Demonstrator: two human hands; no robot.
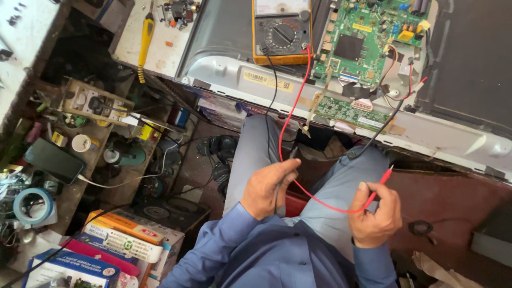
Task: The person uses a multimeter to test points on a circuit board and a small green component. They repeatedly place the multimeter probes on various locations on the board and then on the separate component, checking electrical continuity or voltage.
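Note:
My left hand (268, 188) rests over my left knee, closed on the black test probe (293, 152), whose black lead (271, 96) climbs to the yellow multimeter (281, 31) on the bench. My right hand (376, 213) pinches the red test probe (377, 188) above my right thigh. Its red lead (290, 114) loops across my lap and up to the same meter. Both probe tips are in the air, clear of the green circuit board (362, 37) mounted in the opened flat-screen chassis (224, 66).
A second narrow green board (349, 112) sits at the chassis edge. A yellow-handled screwdriver (145, 40) lies on the bench at left. Cluttered shelves hold a dark phone (52, 160), tape roll (33, 205), a remote (125, 242) and boxes (69, 269).

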